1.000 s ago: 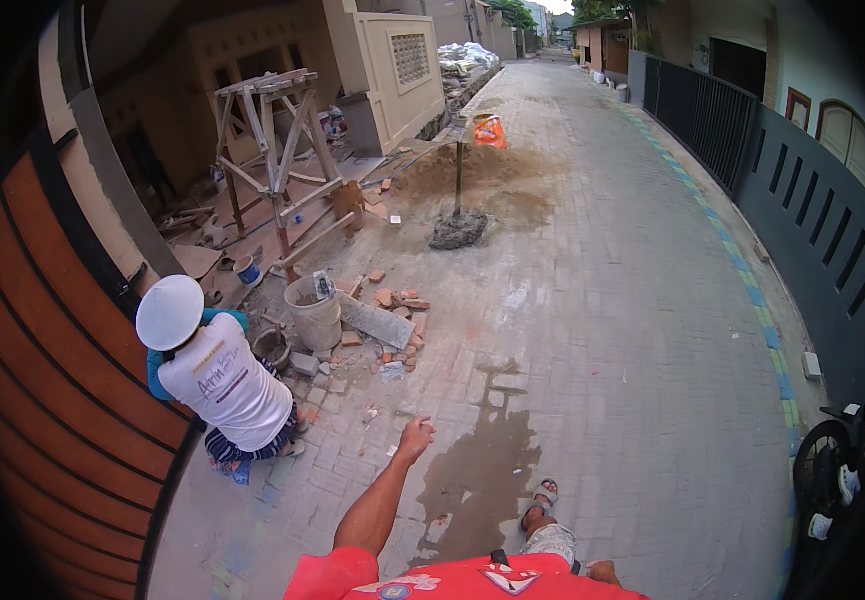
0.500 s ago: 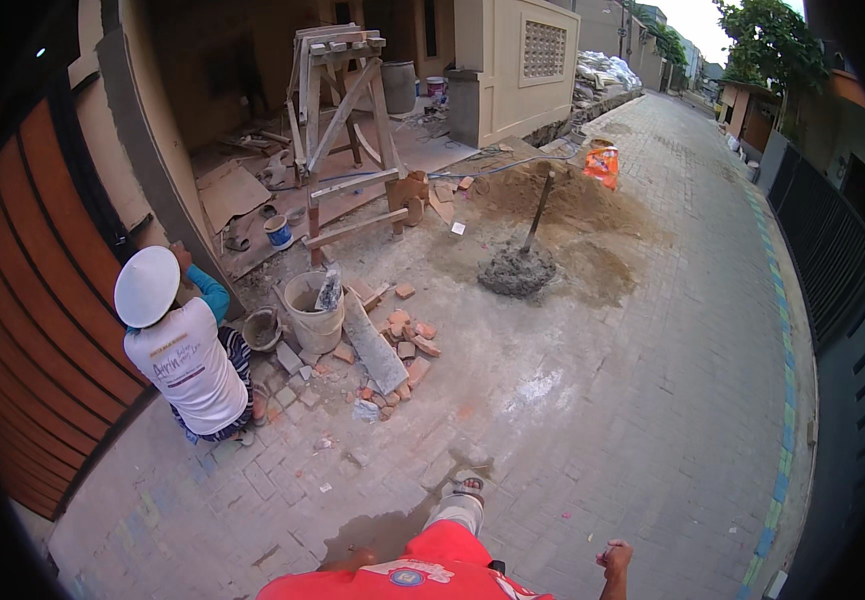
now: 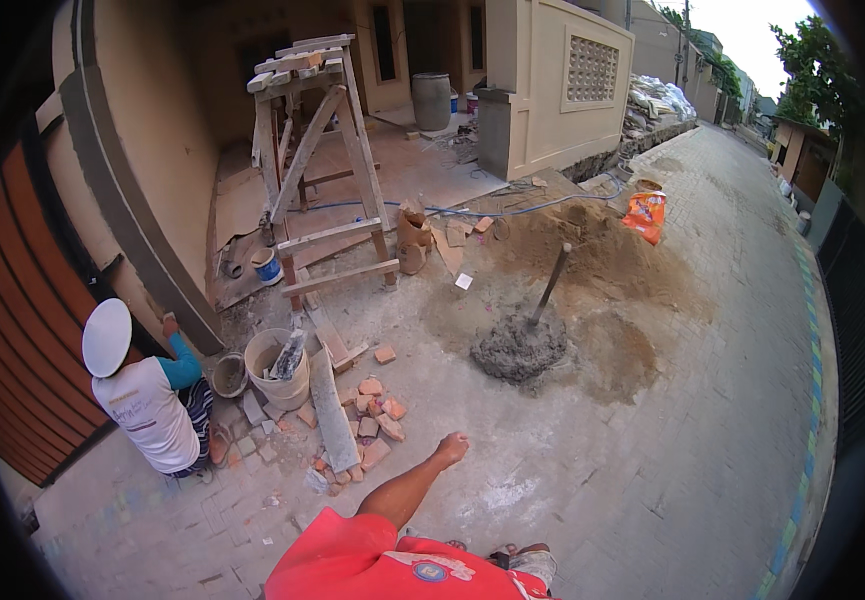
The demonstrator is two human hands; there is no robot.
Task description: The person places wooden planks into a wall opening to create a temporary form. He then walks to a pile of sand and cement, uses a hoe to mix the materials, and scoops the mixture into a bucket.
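Observation:
My left hand (image 3: 452,448) swings forward at the lower middle, fingers curled; whatever is in it, if anything, is too small to make out. It is above the pavement, nearest broken bricks (image 3: 374,408) and a long grey slab (image 3: 334,425). Beyond these stand a whitish bucket (image 3: 282,385) and a smaller grey bucket (image 3: 230,378). Farther ahead, a long handle (image 3: 552,280) rises from a heap of wet grey mortar (image 3: 512,350). My right hand is out of view.
A co-worker (image 3: 152,400) in a white hat squats by the orange gate (image 3: 42,300), hand at the wall edge. A wooden scaffold stand (image 3: 332,240), a hose (image 3: 492,212), sand (image 3: 602,260) and an orange sack (image 3: 644,215) lie ahead. A dark fence (image 3: 852,320) lines the right.
I have moved forward and turned left, so the mortar and scaffold appear nearer. My left hand swung back out of sight, then forward again. My right hand, seen earlier, has left view.

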